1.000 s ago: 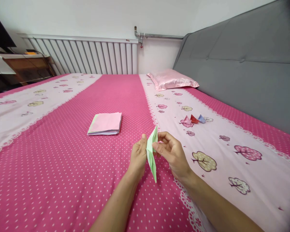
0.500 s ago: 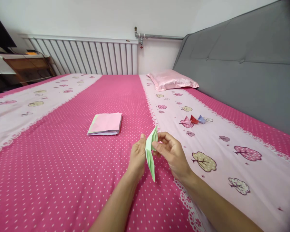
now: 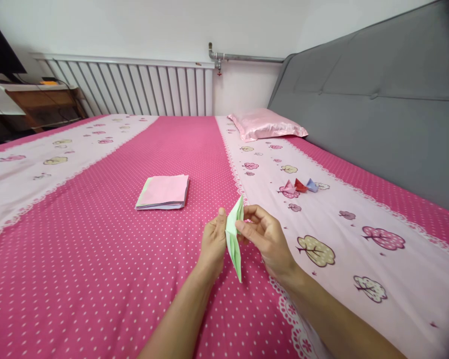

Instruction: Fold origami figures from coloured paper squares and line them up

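Observation:
A folded light green paper (image 3: 233,239) is held upright above the bed, its pointed ends facing up and down and its layers partly spread along the right side. My left hand (image 3: 214,239) grips it from the left, thumb raised along its edge. From the right, my right hand (image 3: 267,239) pinches the paper's middle between thumb and fingers. Some fingertips of both hands are hidden behind the paper. To the left on the bedspread lies a stack of square paper sheets (image 3: 164,190), pink on top with green and bluish edges below.
Three small folded paper pieces sit on the right: a pink one (image 3: 289,187), a red one (image 3: 300,186) and a blue one (image 3: 312,185). Further back are a pink pillow (image 3: 267,124), a grey headboard (image 3: 374,114) and a white radiator (image 3: 134,87). The bedspread (image 3: 97,269) is dotted pink.
The green paper has turned slightly, its lower tip shifting a little to the right. Both hands keep their hold in nearly the same place.

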`<act>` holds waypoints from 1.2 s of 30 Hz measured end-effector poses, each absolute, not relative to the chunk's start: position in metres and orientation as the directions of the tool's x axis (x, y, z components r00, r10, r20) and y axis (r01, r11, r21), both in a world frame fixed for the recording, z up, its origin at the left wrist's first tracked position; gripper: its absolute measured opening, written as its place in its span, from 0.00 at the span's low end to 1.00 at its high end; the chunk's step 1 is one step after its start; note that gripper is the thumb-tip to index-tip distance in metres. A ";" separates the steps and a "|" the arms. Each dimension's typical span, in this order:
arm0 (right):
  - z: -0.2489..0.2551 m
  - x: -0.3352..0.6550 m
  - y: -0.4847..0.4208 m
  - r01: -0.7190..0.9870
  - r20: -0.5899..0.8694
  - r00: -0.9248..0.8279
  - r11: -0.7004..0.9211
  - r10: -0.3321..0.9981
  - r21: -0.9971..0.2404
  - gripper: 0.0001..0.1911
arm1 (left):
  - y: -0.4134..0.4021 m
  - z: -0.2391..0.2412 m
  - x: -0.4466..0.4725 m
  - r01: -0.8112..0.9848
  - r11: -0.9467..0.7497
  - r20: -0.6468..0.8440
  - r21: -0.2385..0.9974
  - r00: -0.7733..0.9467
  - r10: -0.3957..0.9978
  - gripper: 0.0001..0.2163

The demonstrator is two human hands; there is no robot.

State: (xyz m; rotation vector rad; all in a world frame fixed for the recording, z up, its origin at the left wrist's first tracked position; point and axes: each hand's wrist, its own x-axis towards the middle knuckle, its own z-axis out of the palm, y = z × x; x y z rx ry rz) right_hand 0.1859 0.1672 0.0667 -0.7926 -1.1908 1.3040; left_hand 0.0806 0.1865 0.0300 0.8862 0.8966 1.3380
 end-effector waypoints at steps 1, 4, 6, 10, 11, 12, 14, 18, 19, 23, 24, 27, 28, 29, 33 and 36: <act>0.067 0.186 0.167 -0.295 0.200 -0.130 0.155 0.971 -0.943 0.10 | 0.186 0.031 0.081 -0.405 0.034 -0.021 0.914 0.038 0.999 0.22; 0.068 0.186 0.167 -0.308 0.203 -0.132 0.155 0.970 -0.939 0.09 | 0.185 0.033 0.082 -0.411 0.041 -0.017 0.911 0.062 0.998 0.22; 0.068 0.185 0.167 -0.309 0.206 -0.130 0.158 0.970 -0.938 0.09 | 0.185 0.034 0.082 -0.409 0.044 -0.017 0.911 0.069 0.997 0.23; 0.068 0.186 0.167 -0.262 0.202 -0.118 0.166 0.972 -0.951 0.07 | 0.184 0.039 0.082 -0.382 0.018 0.002 0.924 0.052 0.999 0.23; 0.067 0.187 0.167 -0.241 0.205 -0.105 0.175 0.973 -0.955 0.07 | 0.184 0.040 0.081 -0.366 0.005 0.007 0.930 0.032 0.999 0.23; 0.067 0.187 0.167 -0.221 0.211 -0.091 0.187 0.973 -0.957 0.07 | 0.184 0.041 0.080 -0.346 -0.008 0.012 0.938 0.008 1.000 0.23; 0.067 0.189 0.168 -0.185 0.224 -0.065 0.209 0.972 -0.960 0.09 | 0.184 0.042 0.079 -0.305 -0.033 0.023 0.952 -0.036 0.999 0.23; 0.066 0.190 0.171 -0.120 0.190 -0.079 0.180 0.979 -0.976 0.14 | 0.186 0.041 0.078 -0.287 -0.066 0.047 0.956 -0.073 0.996 0.23; 0.066 0.191 0.172 -0.105 0.179 -0.095 0.169 0.979 -0.980 0.14 | 0.186 0.041 0.079 -0.291 -0.068 0.047 0.954 -0.079 0.996 0.23; 0.059 0.189 0.175 -0.008 0.166 -0.154 0.166 0.974 -0.986 0.14 | 0.187 0.040 0.080 -0.282 -0.072 0.055 0.957 -0.070 0.996 0.23; 0.057 0.189 0.175 0.021 0.163 -0.154 0.168 0.974 -0.986 0.15 | 0.186 0.041 0.080 -0.277 -0.081 0.068 0.957 -0.058 0.996 0.23; 0.054 0.186 0.175 0.084 0.168 -0.111 0.177 0.980 -0.981 0.16 | 0.184 0.042 0.080 -0.242 -0.122 0.129 0.963 0.011 0.992 0.23; 0.053 0.184 0.175 0.093 0.179 -0.086 0.186 0.980 -0.978 0.16 | 0.183 0.043 0.080 -0.224 -0.134 0.148 0.965 0.046 0.988 0.22; 0.053 0.183 0.174 0.092 0.195 -0.057 0.200 0.979 -0.976 0.16 | 0.182 0.043 0.081 -0.210 -0.144 0.163 0.967 0.077 0.984 0.22; 0.052 0.181 0.174 0.114 0.325 0.043 0.318 0.945 -0.941 0.13 | 0.180 0.042 0.084 -0.292 -0.078 0.120 0.953 0.129 0.984 0.22; 0.050 0.186 0.177 0.238 0.419 0.110 0.386 0.901 -0.891 0.08 | 0.180 0.041 0.085 -0.420 0.065 0.000 0.905 0.152 0.988 0.26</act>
